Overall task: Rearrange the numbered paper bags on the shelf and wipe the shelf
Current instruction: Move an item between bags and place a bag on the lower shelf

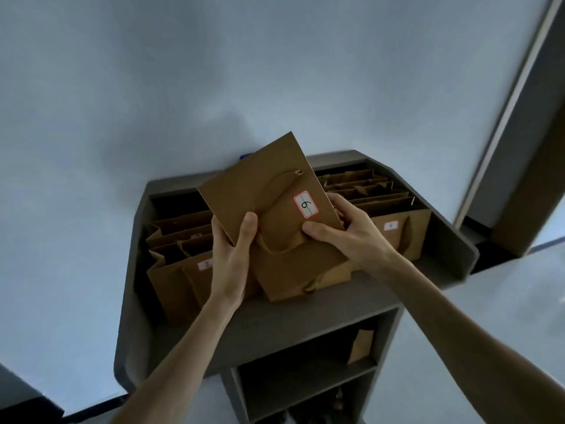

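Observation:
A flat brown paper bag (263, 191) with a red-edged label reading 6 or 9 is held tilted above the grey shelf (275, 319). My left hand (232, 258) grips its lower left edge, thumb on the front. My right hand (351, 228) pinches its right side just under the label. Another flat brown bag (302, 276) lies beneath it on the shelf. Standing bags fill the left side, the front one labelled 2 (183, 286). More bags stand at the right, the front one with a small label (400, 234).
The shelf stands against a pale wall, with raised side panels at left (131, 286) and right (452, 243). A lower compartment holds a small brown bag (362, 345). A dark door frame (519, 117) runs up the right. Something blue (244, 156) peeks behind the held bag.

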`<move>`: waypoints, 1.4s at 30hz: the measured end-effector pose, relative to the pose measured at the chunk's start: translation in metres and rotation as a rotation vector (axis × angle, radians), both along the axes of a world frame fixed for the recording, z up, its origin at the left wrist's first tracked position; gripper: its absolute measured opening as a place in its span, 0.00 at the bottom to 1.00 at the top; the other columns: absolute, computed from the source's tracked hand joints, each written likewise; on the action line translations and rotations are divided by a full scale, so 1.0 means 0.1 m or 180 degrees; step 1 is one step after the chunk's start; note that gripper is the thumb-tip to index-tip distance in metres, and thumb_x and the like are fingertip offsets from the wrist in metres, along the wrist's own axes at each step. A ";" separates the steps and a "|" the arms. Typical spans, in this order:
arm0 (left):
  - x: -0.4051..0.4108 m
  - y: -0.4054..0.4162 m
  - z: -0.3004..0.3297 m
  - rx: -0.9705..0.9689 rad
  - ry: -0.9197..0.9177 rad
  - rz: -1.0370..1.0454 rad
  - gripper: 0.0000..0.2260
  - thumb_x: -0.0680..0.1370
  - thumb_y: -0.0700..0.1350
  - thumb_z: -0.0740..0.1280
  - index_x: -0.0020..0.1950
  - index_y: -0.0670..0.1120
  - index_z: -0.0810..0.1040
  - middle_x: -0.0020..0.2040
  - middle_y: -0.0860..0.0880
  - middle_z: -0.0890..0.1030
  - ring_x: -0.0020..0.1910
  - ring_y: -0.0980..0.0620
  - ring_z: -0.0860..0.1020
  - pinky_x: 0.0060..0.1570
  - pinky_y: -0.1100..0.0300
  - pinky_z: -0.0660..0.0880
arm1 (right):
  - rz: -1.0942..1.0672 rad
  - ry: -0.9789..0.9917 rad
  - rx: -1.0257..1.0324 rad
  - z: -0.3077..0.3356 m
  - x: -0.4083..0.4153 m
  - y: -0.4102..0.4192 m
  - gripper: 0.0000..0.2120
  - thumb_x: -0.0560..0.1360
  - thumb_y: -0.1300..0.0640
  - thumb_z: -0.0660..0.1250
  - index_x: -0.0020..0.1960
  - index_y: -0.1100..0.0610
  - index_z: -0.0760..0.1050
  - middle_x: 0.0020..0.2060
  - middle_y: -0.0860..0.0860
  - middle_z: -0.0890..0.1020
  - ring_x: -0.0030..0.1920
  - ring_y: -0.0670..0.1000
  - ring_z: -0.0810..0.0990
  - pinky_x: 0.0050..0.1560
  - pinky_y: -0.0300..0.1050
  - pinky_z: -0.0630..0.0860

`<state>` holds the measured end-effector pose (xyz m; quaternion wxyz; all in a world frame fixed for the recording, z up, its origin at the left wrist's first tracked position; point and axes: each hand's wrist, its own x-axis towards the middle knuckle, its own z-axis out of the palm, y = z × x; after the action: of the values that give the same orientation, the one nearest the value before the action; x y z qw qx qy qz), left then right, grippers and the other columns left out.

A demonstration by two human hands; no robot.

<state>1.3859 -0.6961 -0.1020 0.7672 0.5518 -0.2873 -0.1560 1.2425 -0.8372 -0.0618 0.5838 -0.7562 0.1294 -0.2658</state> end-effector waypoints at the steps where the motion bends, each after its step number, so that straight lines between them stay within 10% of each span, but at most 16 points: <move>1: -0.05 0.02 -0.05 0.0034 0.0046 -0.0061 0.46 0.58 0.72 0.72 0.72 0.62 0.59 0.66 0.54 0.73 0.61 0.51 0.78 0.59 0.43 0.76 | -0.0066 0.0030 -0.0024 -0.04 -0.08 0.04 0.24 0.71 0.49 0.74 0.64 0.40 0.70 0.55 0.42 0.80 0.51 0.41 0.82 0.45 0.38 0.81; 20: -1.25 -0.37 -1.01 0.0607 0.0269 -0.1230 0.39 0.67 0.65 0.73 0.72 0.65 0.57 0.70 0.51 0.71 0.66 0.49 0.74 0.63 0.41 0.72 | -0.0731 0.0563 0.0654 -0.96 -1.61 -0.17 0.22 0.67 0.50 0.72 0.58 0.40 0.72 0.49 0.37 0.82 0.50 0.42 0.82 0.43 0.36 0.80; 31: -1.94 -0.35 -2.12 0.1255 0.0668 -0.1624 0.38 0.68 0.56 0.75 0.71 0.61 0.56 0.63 0.59 0.73 0.55 0.65 0.78 0.45 0.69 0.77 | -0.0818 0.1107 0.1241 -2.16 -2.33 -0.26 0.31 0.57 0.39 0.79 0.58 0.43 0.77 0.51 0.44 0.84 0.51 0.49 0.83 0.44 0.42 0.81; 42: -1.57 -0.31 -3.42 0.1818 0.1148 -0.1789 0.37 0.63 0.66 0.75 0.69 0.61 0.66 0.63 0.55 0.78 0.62 0.53 0.78 0.63 0.49 0.73 | -0.0863 0.1485 0.1426 -3.40 -2.07 -0.25 0.20 0.65 0.50 0.75 0.56 0.40 0.78 0.51 0.45 0.84 0.50 0.50 0.84 0.51 0.51 0.82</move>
<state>1.2285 -0.7274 -0.4441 0.5495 0.6061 -0.2331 -0.5257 1.0358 -0.8623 -0.4021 0.6493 -0.6256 0.4137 -0.1259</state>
